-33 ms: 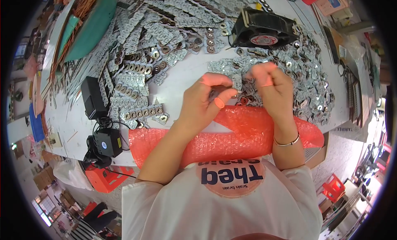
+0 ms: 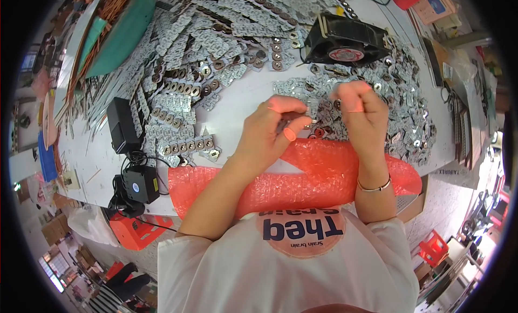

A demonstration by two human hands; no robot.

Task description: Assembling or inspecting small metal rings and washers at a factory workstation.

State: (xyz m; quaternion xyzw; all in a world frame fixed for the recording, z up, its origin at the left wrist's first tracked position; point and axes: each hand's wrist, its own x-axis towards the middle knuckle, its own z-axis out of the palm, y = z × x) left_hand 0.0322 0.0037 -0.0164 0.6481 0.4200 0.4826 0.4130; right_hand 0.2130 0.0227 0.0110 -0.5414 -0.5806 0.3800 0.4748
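Note:
My left hand (image 2: 270, 127) is at the middle of the table, its thumb and forefinger closed around the edge of a small silvery metal strip (image 2: 312, 107). Orange finger covers sit on several of my fingertips and finger joints. Just to the right, my right hand (image 2: 366, 110) is raised with its fingers curled together; a smear of motion hides what they pinch. Under both hands spreads a heap of small stamped metal pieces (image 2: 402, 118). Red bubble wrap (image 2: 302, 189) lies beneath my forearms along the table's near edge.
A black fan (image 2: 345, 40) stands beyond my right hand. Rows of metal strips (image 2: 216, 38) pile up at the back left, beside a green container (image 2: 127, 38) of thin strips. Black power adapters (image 2: 139, 183) with cables lie left, and an orange stool (image 2: 137, 232) is below them.
My right hand has moved slightly right and away from the left hand. The left hand keeps its grip, and the whole view has shifted a little.

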